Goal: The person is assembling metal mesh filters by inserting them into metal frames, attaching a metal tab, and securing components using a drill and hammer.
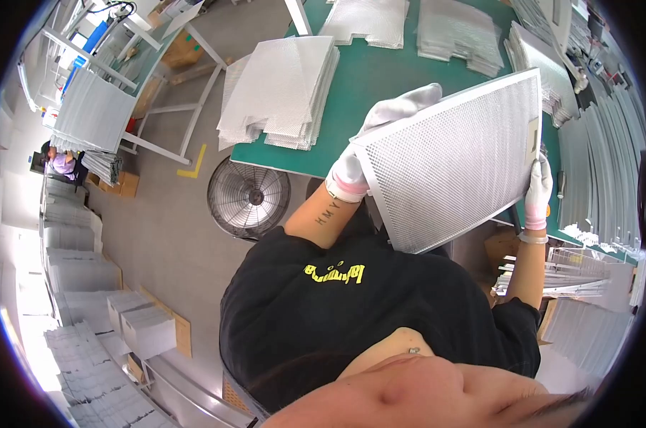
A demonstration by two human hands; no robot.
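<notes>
A rectangular metal mesh filter panel (455, 160) with a pale silver frame is held tilted in front of my body, above the near edge of the green table. My left hand (388, 121), in a white glove, holds its left corner, the fingers running along behind the far edge. On the opposite side my gloved right hand (539, 187) grips the frame's right edge, just below a small beige rectangular inset (532, 139) in that edge. The parts of my fingers behind the panel are hidden.
The green table (351, 93) bears several stacks of notched mesh sheets, one stack (283, 89) at its left edge. Long metal strips (604, 167) lie at the right. A round floor fan (250, 197) stands left of me. Another person (62, 164) is at the far left.
</notes>
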